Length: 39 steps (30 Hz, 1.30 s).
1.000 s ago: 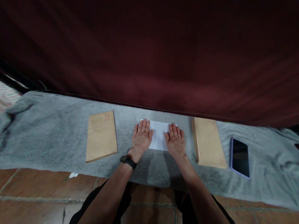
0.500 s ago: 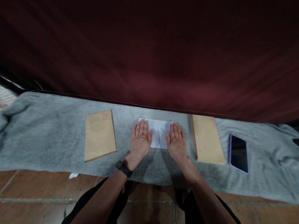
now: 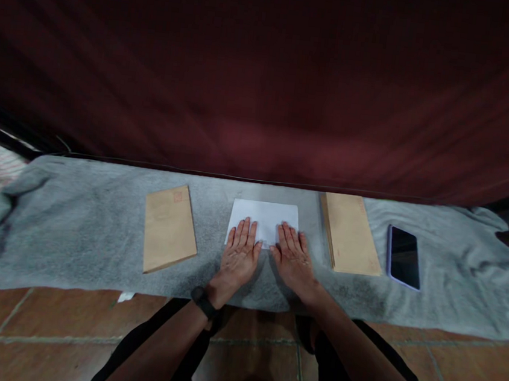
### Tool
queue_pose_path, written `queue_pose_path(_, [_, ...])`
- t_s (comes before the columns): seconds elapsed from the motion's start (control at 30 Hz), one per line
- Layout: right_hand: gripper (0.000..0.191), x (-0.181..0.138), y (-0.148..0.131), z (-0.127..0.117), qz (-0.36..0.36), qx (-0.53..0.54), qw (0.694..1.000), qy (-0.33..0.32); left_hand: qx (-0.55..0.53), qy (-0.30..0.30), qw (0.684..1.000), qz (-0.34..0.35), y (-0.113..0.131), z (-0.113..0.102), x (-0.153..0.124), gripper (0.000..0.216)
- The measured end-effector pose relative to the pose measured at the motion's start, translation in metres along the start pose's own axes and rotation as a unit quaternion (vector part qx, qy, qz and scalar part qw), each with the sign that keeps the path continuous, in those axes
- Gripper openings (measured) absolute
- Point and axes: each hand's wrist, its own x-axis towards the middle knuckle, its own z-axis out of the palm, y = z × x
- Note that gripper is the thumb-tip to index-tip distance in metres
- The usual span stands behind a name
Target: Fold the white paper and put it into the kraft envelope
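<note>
A folded white paper [image 3: 264, 216] lies in the middle of a grey towel [image 3: 73, 226]. My left hand [image 3: 239, 255] rests flat with its fingers stretched out, the fingertips on the paper's near left edge. My right hand [image 3: 294, 257] lies flat beside it, fingers out, its tips on the paper's near right edge. A black band sits on my left wrist. Left of the paper lies a single brown envelope [image 3: 169, 227]. To its right is a stack of brown envelopes [image 3: 351, 232].
A dark phone [image 3: 405, 248] lies on the towel right of the envelope stack. A dark red curtain [image 3: 266, 76] hangs right behind the towel. Brown floor tiles [image 3: 39, 331] run in front, with my dark-clad knees on them.
Both hands have slid back toward me along the paper, from covering its sides to touching only its near edge. More of the white paper shows.
</note>
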Motion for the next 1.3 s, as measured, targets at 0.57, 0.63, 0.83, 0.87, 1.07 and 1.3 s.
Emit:
queue_pose_path(0.57, [0.066, -0.015, 0.01, -0.011, 0.043, -0.006, 0.999, 0.023, 0.011, 0.041, 0.997, -0.063, -0.013, -0.007, -0.018, 0.062])
queue_pose_path(0.63, [0.063, -0.015, 0.004, -0.016, 0.019, 0.002, 1.0, 0.017, 0.009, 0.038, 0.998, -0.042, -0.007, -0.011, -0.019, 0.061])
queue_pose_path(0.83, [0.058, -0.025, -0.019, -0.02, -0.08, 0.04, 0.995, -0.039, -0.008, -0.021, 0.996, 0.089, 0.01, -0.012, -0.034, 0.061])
queue_pose_path(0.87, [0.059, -0.027, -0.02, -0.019, -0.083, 0.04, 0.995, -0.044, -0.008, -0.022, 0.995, 0.093, 0.01, -0.011, -0.036, 0.061])
queue_pose_path(1.07, [0.064, -0.033, -0.013, -0.012, -0.07, 0.012, 0.997, -0.018, -0.001, 0.007, 0.998, 0.057, 0.003, -0.006, -0.038, 0.056])
queue_pose_path(1.3, [0.067, -0.033, 0.003, -0.008, -0.028, -0.015, 0.999, 0.021, 0.009, 0.022, 1.0, -0.005, -0.008, -0.004, -0.035, 0.06])
